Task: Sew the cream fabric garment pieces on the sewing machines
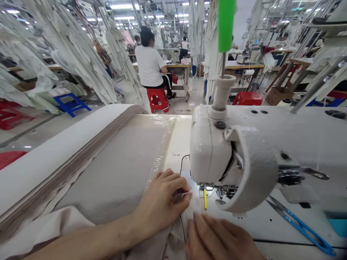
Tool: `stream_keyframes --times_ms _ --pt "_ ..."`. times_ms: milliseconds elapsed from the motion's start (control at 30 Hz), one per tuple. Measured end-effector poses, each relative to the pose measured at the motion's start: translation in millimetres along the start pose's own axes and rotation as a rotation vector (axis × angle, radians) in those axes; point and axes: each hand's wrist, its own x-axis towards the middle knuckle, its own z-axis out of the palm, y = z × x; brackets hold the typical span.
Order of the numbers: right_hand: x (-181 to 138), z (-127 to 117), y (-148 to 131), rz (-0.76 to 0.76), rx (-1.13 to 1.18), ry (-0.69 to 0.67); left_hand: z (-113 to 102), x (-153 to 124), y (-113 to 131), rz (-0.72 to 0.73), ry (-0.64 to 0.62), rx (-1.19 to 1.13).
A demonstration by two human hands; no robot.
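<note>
My left hand (162, 202) lies on pale beige fabric (173, 242) just left of the sewing machine's needle area (208, 189), its fingers pinched on a small white label (183, 195). My right hand (217, 238) rests flat on the same fabric below the presser foot, fingers together and stretched toward the needle. The white sewing machine head (244, 151) fills the right half of the view. A yellow guard (205, 199) hangs by the needle.
A tall stack of beige cut pieces (67, 159) lies on the table to the left. Blue thread snips (303, 225) lie at the right. A person in white (150, 66) sits on a red stool ahead. Hanging garments line the aisle.
</note>
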Motion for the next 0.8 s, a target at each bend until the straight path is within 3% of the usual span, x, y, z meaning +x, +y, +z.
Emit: stream_keyframes --times_ms 100,200,400,667,800 --pt "5.5 -1.3 5.2 0.044 -0.079 -0.053 -1.6 0.5 0.8 0.023 -0.013 0.007" --pt "4.7 2.6 2.8 0.068 -0.111 -0.061 -7.6 1.5 2.3 0.111 0.058 0.029" --pt "-1.3 7.3 -1.5 0.137 -0.106 -0.086 -21.7 0.2 7.0 0.475 0.07 0.119" --pt "6.4 4.9 4.6 0.092 -0.173 -0.103 -15.8 1.0 5.6 0.461 0.036 0.239" --pt "8.1 5.5 2.3 0.104 -0.182 -0.074 -12.0 1.9 5.7 0.481 0.075 0.282"
